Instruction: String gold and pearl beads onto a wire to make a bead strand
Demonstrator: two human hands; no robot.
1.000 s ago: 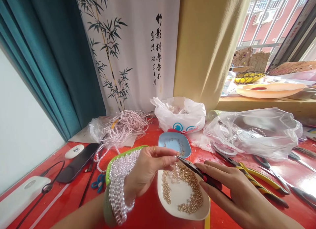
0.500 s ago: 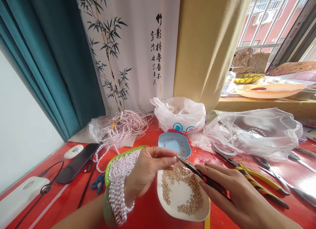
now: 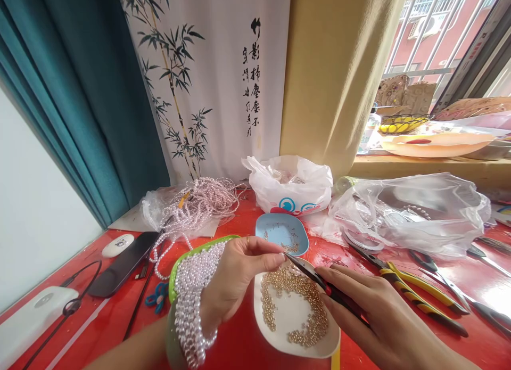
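Observation:
My left hand (image 3: 243, 271) pinches a tiny piece between thumb and forefinger, too small to make out. Strands of pearly beads (image 3: 190, 325) and a pale green bangle (image 3: 174, 333) circle that wrist. My right hand (image 3: 359, 295) is closed round dark-handled pliers (image 3: 307, 271), whose pointed jaws meet the left fingertips. Under both hands stands a white dish (image 3: 293, 309) with loose gold beads (image 3: 311, 327). Just behind it lies a blue dish (image 3: 279, 229) with small metal bits. A green tray (image 3: 173, 277) full of pearly beads (image 3: 199, 269) is left of my left hand.
Pink bead strands (image 3: 203, 199) heap at the back left, near a phone (image 3: 123, 269) and a white power bank (image 3: 35, 317). Plastic bags (image 3: 291, 186) stand behind the dishes. Yellow-black pliers (image 3: 415, 293) and scissors (image 3: 447, 285) lie to the right.
The pliers' tip has shifted slightly left against the left fingertips, and the right hand has moved a little with it. The left hand keeps its pinch in nearly the same place.

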